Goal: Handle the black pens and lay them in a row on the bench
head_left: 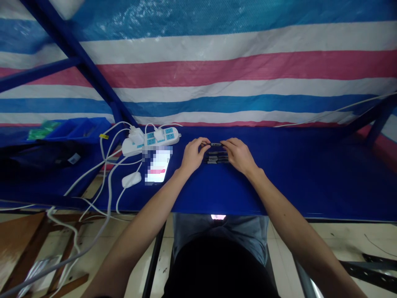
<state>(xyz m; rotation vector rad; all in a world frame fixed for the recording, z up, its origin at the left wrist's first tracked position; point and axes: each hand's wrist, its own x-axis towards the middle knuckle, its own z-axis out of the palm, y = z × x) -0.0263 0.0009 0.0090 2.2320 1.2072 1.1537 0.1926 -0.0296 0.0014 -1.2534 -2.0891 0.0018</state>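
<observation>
A slim black pen (215, 144) with a grey middle section lies level between my two hands. My left hand (192, 156) pinches its left end between thumb and fingertips. At the other end, the fingers of my right hand (239, 155) are closed on it. Just nearer to me, several similar dark pens (212, 159) lie side by side on the blue tabletop (214, 190), their grey parts roughly lined up. My right hand partly covers their right ends. Fine print on the pens is too small to read.
To the left are a white power strip (151, 140) with plugs, a lit phone (158, 165), a white adapter (131, 179) and tangled white cables (108, 186). Farther left sit blue bins (82, 129). A striped tarp (217, 66) hangs behind the table; a blue frame post (77, 54) slants at left.
</observation>
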